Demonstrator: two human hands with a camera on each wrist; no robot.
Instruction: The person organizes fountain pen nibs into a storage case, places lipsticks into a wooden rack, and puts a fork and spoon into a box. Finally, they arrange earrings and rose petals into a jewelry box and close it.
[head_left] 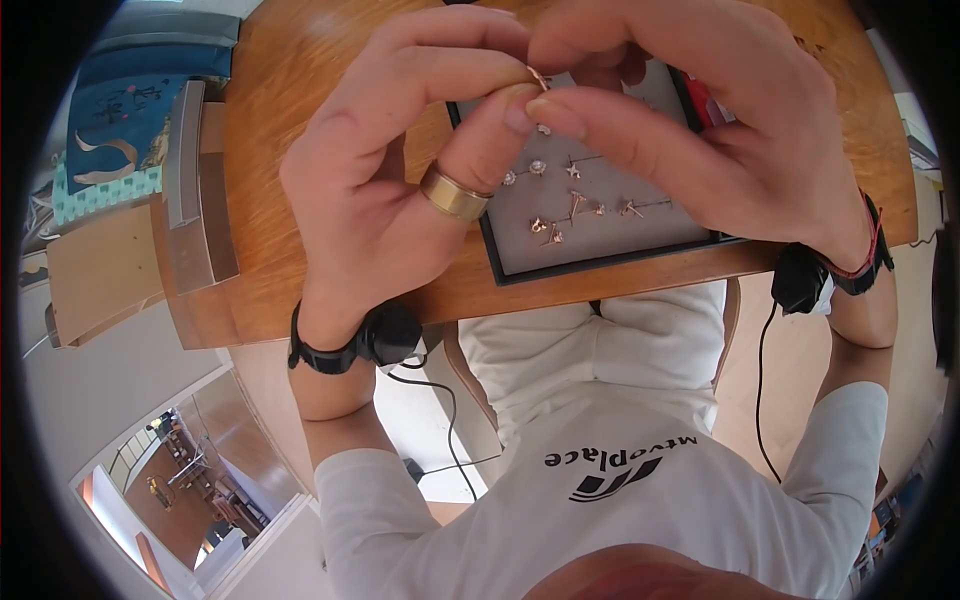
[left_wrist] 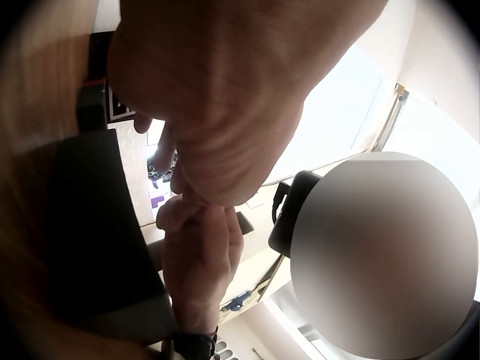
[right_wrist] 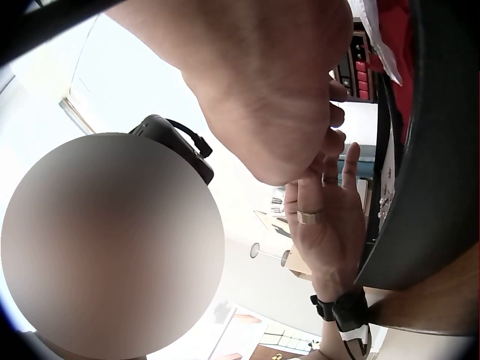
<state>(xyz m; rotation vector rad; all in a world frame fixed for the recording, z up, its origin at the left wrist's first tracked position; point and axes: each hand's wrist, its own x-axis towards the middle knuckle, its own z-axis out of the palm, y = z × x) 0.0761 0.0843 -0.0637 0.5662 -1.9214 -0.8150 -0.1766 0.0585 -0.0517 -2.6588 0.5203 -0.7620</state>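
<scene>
Both hands meet above the far part of a grey-lined jewellery tray [head_left: 510, 274] with a black rim. Between thumb and fingertips, my left hand [head_left: 385, 150] pinches a small rose-gold piece of jewellery [head_left: 538, 77]. My right hand [head_left: 730, 110] pinches the same piece from the other side, thumb against it. Fingers hide most of the piece, so I cannot tell its exact kind. A wide gold ring [head_left: 455, 196] circles the left thumb. Below the hands, several small stud earrings [head_left: 556, 232] with clear stones and thin posts lie on the lining.
The tray sits near the front edge of a wooden table [head_left: 270, 130]. Cardboard boxes [head_left: 105, 265] and a dark blue packet [head_left: 135, 115] stand at the left. Something red [head_left: 712, 108] lies beyond the tray's right side. Cables [head_left: 765, 390] hang from both wrist cameras.
</scene>
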